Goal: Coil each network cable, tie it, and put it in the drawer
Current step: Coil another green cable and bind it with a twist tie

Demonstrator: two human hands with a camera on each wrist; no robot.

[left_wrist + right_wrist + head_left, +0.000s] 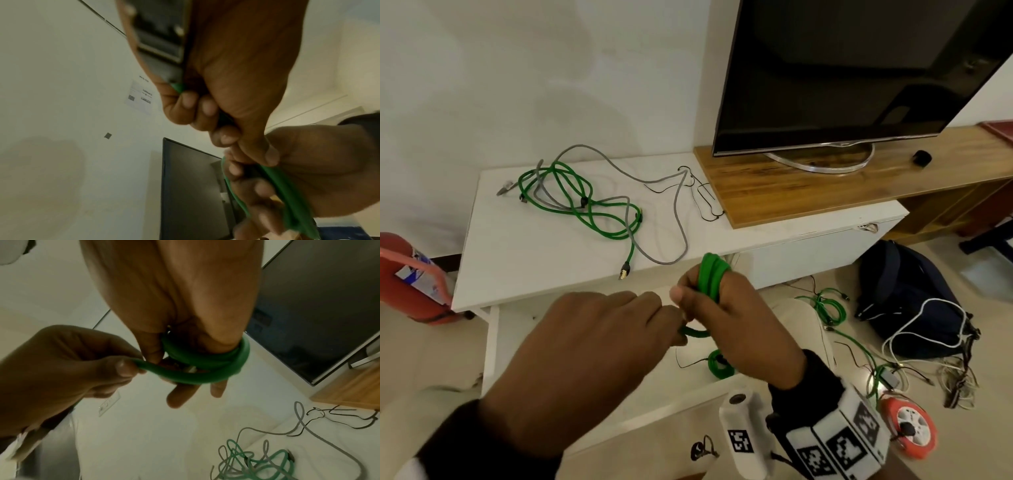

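Green cable (709,275) is wound in several loops round the fingers of the right hand (739,318), held in the air in front of the white table (534,253) and above the open drawer (592,383). That hand's grip is curled on the coil, thumb pressed to its side. The left hand (585,346) pinches the cable's loose end (164,371) just beside the coil, between thumb and fingers. Inside the drawer lies a small green coil (719,365). On the table a loose green cable (585,205) is tangled with a grey cable (674,219), near thin black ties (702,195). A TV (859,72) stands on the wood shelf (825,192).
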